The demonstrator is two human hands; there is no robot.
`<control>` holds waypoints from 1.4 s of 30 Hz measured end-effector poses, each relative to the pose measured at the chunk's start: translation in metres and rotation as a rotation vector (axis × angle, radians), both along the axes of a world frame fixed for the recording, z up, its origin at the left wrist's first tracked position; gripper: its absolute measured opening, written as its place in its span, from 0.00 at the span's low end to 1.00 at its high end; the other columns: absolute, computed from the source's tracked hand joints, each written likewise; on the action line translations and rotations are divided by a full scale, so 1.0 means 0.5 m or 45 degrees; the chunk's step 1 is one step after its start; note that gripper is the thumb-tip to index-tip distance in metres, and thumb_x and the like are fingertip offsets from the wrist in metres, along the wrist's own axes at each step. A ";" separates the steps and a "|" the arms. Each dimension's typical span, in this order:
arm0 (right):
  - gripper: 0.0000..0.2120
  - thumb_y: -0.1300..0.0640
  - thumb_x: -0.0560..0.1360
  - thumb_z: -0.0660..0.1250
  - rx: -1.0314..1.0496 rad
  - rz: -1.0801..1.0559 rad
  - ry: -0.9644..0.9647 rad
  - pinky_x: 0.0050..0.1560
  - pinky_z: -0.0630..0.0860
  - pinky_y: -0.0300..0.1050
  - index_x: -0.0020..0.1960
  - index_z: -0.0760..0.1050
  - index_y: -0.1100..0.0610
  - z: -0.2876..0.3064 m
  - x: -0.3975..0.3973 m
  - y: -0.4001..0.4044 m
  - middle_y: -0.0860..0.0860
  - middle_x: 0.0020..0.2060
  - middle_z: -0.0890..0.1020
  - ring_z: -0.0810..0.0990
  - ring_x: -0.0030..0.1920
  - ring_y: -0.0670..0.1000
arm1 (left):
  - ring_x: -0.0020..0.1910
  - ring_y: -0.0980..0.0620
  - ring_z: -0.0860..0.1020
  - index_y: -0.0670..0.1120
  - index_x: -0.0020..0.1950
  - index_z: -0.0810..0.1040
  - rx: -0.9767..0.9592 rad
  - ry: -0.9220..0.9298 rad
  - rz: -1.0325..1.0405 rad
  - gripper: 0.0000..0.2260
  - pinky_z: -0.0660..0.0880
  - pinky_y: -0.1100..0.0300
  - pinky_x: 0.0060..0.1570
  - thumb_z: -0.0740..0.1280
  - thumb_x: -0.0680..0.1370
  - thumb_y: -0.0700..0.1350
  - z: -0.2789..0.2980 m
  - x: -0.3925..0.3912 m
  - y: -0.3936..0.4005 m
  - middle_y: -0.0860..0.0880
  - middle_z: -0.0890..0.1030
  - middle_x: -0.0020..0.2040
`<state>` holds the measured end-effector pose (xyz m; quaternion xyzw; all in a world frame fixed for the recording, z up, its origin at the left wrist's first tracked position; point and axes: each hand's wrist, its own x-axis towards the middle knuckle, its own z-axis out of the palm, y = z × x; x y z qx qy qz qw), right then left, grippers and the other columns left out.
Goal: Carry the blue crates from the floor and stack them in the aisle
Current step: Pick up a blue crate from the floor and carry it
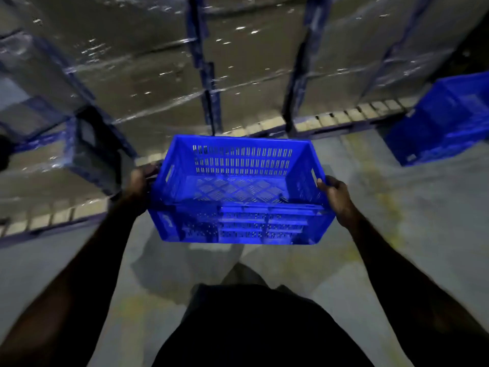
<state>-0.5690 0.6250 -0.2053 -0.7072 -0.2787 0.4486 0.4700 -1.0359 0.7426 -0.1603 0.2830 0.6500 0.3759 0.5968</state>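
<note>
An empty blue slotted crate (239,192) hangs in the air in front of me, above the grey floor. My left hand (140,185) grips its left end wall near the handle slot. My right hand (337,197) grips the right end wall, thumb over the rim. The crate is held roughly level, its open top facing me. More blue crates (444,120) stand stacked on the floor at the right edge.
Plastic-wrapped pallet loads (148,75) on wooden pallets (341,119) line the far side of the aisle, with blue rack posts (210,102) between them. A dark box (92,144) juts out at the left. Grey concrete floor (383,234) lies below and to the right.
</note>
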 end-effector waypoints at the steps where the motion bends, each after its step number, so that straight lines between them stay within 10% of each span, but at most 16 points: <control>1: 0.10 0.62 0.80 0.65 0.003 -0.045 -0.007 0.40 0.82 0.43 0.58 0.79 0.66 0.011 0.047 -0.029 0.59 0.48 0.84 0.83 0.44 0.55 | 0.40 0.48 0.82 0.48 0.44 0.88 -0.002 -0.025 -0.060 0.17 0.79 0.58 0.44 0.61 0.82 0.48 0.011 0.064 0.006 0.47 0.86 0.43; 11: 0.06 0.61 0.81 0.64 0.002 -0.505 -0.044 0.26 0.77 0.41 0.52 0.79 0.59 0.057 0.420 -0.281 0.52 0.37 0.82 0.79 0.32 0.49 | 0.27 0.53 0.82 0.50 0.28 0.86 -0.034 -0.145 -0.569 0.28 0.78 0.65 0.28 0.56 0.84 0.48 0.049 0.626 0.035 0.51 0.84 0.31; 20: 0.08 0.58 0.81 0.64 -0.043 -0.937 -0.030 0.26 0.80 0.43 0.55 0.79 0.60 0.070 0.620 -0.398 0.54 0.42 0.83 0.81 0.37 0.53 | 0.25 0.54 0.80 0.47 0.50 0.77 0.020 -0.112 -0.892 0.10 0.76 0.66 0.25 0.57 0.84 0.48 0.065 1.030 0.104 0.51 0.83 0.29; 24: 0.09 0.58 0.81 0.65 -0.036 -1.082 -0.042 0.28 0.80 0.43 0.55 0.79 0.62 0.057 0.703 -0.397 0.55 0.41 0.83 0.82 0.36 0.51 | 0.32 0.51 0.83 0.43 0.68 0.75 0.010 -0.085 -0.982 0.17 0.80 0.62 0.31 0.62 0.81 0.49 0.041 1.199 0.179 0.46 0.84 0.40; 29: 0.09 0.54 0.80 0.65 -0.089 -1.274 -0.023 0.32 0.82 0.54 0.55 0.80 0.57 0.057 0.818 -0.365 0.56 0.44 0.84 0.83 0.38 0.54 | 0.24 0.52 0.80 0.46 0.36 0.84 -0.067 -0.076 -1.218 0.22 0.75 0.64 0.24 0.58 0.84 0.49 0.047 1.420 0.238 0.49 0.83 0.29; 36: 0.10 0.53 0.80 0.64 -0.130 -1.522 -0.030 0.28 0.81 0.58 0.58 0.80 0.54 0.084 0.976 -0.312 0.54 0.46 0.83 0.83 0.39 0.57 | 0.32 0.48 0.78 0.47 0.44 0.78 -0.023 -0.073 -1.318 0.12 0.76 0.61 0.30 0.61 0.82 0.51 0.067 1.690 0.339 0.46 0.81 0.34; 42: 0.10 0.54 0.79 0.65 -0.126 -1.598 -0.084 0.45 0.82 0.68 0.57 0.81 0.55 0.075 1.152 -0.296 0.60 0.50 0.85 0.84 0.43 0.59 | 0.26 0.52 0.78 0.47 0.44 0.77 -0.021 -0.103 -1.378 0.12 0.74 0.64 0.28 0.60 0.83 0.50 0.064 1.892 0.354 0.47 0.79 0.34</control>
